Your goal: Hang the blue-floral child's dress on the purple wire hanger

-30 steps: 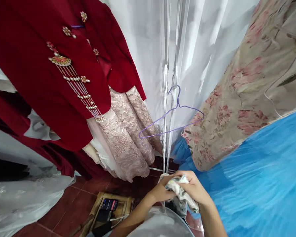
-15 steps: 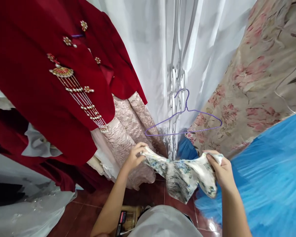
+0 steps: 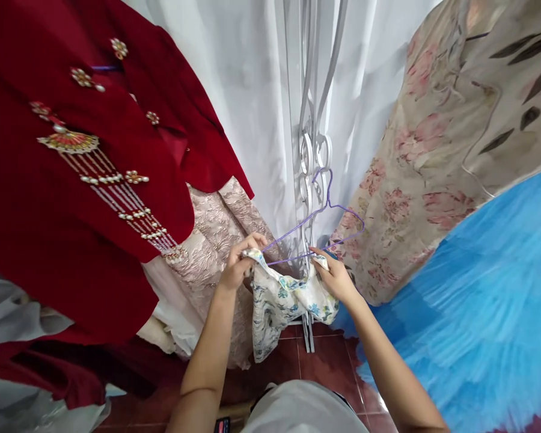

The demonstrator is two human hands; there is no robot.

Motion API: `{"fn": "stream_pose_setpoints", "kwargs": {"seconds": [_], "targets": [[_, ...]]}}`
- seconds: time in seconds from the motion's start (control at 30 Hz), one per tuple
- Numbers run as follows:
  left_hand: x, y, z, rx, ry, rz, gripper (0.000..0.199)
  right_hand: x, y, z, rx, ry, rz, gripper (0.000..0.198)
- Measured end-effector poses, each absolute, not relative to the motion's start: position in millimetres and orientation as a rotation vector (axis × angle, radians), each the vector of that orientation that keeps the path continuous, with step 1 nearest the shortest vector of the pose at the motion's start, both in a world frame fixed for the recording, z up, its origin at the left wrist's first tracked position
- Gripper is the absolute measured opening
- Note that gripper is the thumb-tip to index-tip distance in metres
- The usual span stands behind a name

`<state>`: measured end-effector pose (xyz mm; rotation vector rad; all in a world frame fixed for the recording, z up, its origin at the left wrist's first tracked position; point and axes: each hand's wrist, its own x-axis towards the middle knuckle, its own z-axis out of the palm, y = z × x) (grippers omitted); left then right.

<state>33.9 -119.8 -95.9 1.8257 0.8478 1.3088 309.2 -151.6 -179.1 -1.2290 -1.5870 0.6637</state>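
Note:
My left hand (image 3: 238,264) grips one upper end of a small white garment with a blue and green floral print (image 3: 282,300), its fingers closed beside the left end of a purple wire hanger (image 3: 329,201). With thumb and fingers pinched, my right hand (image 3: 336,279) holds the garment's other upper end at the hanger's lower bar. The cloth hangs down between both hands. The hanger hangs tilted in front of a white metal stand (image 3: 308,343). Whether its left tip sits inside the garment is hidden by my left fingers.
A red jacket (image 3: 94,222) with beaded brooches hangs on the left, a pale pink textured skirt (image 3: 211,222) below it. To the right are a beige floral dress (image 3: 428,162) and blue tulle (image 3: 478,270). White curtains (image 3: 243,78) hang behind; dark red tiles (image 3: 329,361) cover the floor.
The garment has been raised toward the hanger, and my hands have come closer together. My right hand moved left and up to the lower bar. The hanger is now more tilted.

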Motion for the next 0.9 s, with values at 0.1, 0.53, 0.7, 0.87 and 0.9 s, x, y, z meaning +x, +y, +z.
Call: {"fn": "stream_pose_setpoints", "kwargs": {"seconds": [0.1, 0.53, 0.7, 0.87, 0.9], "targets": [[36.9, -119.9, -64.5, 2.09, 0.932, 1.209, 0.019, 307.4, -158.6, -174.2, -1.254, -1.625, 0.616, 0.039], [100.5, -60.3, -56.7, 2.245, 1.086, 1.012, 0.022, 311.6, -179.8, -171.1, -1.06, -1.49, 0.643, 0.034], [94.8, -54.2, -77.2, 2.056, 1.064, 0.997, 0.033, 365.4, -194.3, -172.7, -1.077, -1.124, 0.409, 0.044], [103.7, -63.3, -71.7, 1.796, 1.093, 0.934, 0.047, 425.2, -164.1, -162.8, -1.12, -0.807, 0.362, 0.058], [105.5, -65.2, -71.1, 1.742, 1.094, 0.91, 0.05, 432.5, -154.0, -160.9, -1.121, -0.825, 0.353, 0.059]]}}
